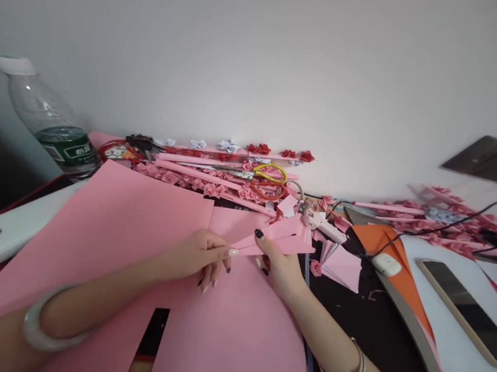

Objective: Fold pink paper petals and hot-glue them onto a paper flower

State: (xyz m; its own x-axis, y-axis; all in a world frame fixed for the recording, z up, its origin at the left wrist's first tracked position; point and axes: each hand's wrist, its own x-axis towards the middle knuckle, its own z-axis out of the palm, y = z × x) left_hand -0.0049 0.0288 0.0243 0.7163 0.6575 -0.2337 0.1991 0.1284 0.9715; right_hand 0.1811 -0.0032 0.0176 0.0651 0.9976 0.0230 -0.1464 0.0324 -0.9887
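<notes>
Between my two hands is a folded piece of pink paper, narrow at its left end and wider to the right. My left hand pinches the narrow end between thumb and fingers. Closed on the middle of the piece is my right hand, thumb on top and fingers beneath. Large pink paper sheets lie under both hands and overlap. Just beyond them is a pair of scissors with one yellow and one red handle, resting on rolled pink paper sticks with paper flowers.
A water bottle and a white device stand at the left. To the right lie a phone, a white earphone case, orange paper and more flower sticks. A black cable crosses there. The wall closes off the back.
</notes>
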